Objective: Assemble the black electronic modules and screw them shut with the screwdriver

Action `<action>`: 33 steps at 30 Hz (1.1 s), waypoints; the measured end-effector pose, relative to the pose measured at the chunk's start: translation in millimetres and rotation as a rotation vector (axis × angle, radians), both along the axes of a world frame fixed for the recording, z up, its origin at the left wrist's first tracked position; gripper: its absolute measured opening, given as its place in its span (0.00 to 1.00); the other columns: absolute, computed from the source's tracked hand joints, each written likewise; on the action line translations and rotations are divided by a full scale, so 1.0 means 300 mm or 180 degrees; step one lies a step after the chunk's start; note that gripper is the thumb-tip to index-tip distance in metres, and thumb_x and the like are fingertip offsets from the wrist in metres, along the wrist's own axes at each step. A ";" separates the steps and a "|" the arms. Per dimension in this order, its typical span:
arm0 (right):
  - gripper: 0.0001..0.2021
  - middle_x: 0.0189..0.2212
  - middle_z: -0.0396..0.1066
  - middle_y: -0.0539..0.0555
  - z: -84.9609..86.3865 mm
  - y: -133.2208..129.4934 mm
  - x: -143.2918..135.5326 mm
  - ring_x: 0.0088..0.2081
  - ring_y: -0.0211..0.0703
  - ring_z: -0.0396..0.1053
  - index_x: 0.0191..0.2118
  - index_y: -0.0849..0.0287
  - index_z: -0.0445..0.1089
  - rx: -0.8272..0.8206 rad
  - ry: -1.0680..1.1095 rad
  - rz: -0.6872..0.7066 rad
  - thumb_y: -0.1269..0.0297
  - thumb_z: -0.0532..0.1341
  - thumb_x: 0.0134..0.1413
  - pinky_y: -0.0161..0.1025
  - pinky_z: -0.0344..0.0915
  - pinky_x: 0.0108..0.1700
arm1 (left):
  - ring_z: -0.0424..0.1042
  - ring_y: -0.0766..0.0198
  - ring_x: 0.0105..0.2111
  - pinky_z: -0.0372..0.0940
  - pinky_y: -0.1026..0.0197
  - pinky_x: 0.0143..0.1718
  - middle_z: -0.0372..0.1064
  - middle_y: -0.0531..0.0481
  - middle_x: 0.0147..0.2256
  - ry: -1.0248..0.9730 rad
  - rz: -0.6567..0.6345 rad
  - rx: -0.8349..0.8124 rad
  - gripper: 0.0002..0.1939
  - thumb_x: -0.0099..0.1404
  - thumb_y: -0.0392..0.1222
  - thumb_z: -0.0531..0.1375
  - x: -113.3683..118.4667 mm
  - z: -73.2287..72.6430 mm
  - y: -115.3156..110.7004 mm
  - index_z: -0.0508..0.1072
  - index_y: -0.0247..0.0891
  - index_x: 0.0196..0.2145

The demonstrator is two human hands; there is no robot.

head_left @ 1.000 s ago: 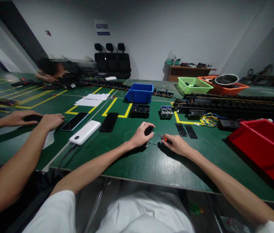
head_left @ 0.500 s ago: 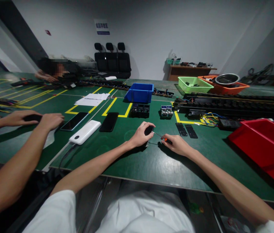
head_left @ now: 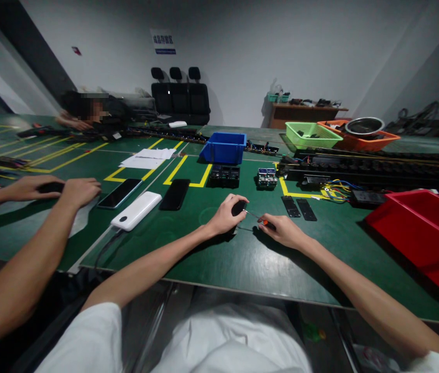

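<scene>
My left hand [head_left: 225, 215] is closed around a small black box-like part [head_left: 238, 208], mostly hidden by the fingers, just above the green table [head_left: 219, 269]. In my right hand [head_left: 281, 230] is a screwdriver [head_left: 268, 224] with an orange and black handle. Its thin shaft points left, and the tip meets the side of the black part. Two flat black plates [head_left: 298, 208] lie beyond my right hand. Farther back stand a small silver-and-black module [head_left: 266, 178] and a group of black modules [head_left: 224, 176].
A blue bin [head_left: 225, 148] stands at the back, a red bin [head_left: 429, 238] at the right. To the left lie a black phone [head_left: 175, 195], a white power bank [head_left: 136, 211] and another phone [head_left: 120, 194]. A co-worker's hands [head_left: 82, 192] hold a dark object at far left.
My hands, the black part and the screwdriver stay almost in place. The co-worker's hands at the left have shifted slightly left.
</scene>
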State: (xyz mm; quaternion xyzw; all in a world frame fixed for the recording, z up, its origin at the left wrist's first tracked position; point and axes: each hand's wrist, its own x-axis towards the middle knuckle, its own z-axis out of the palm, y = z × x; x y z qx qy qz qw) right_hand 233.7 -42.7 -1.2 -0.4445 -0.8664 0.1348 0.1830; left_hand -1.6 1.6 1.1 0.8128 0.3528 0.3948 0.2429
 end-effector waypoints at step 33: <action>0.14 0.26 0.71 0.53 0.024 -0.009 -0.008 0.27 0.40 0.69 0.44 0.59 0.67 -0.0109 0.0063 0.0004 0.59 0.48 0.67 0.33 0.58 0.31 | 0.66 0.61 0.46 0.62 0.59 0.51 0.64 0.48 0.43 -0.0100 -0.0046 0.0073 0.14 0.62 0.36 0.59 0.000 -0.009 0.005 0.69 0.40 0.46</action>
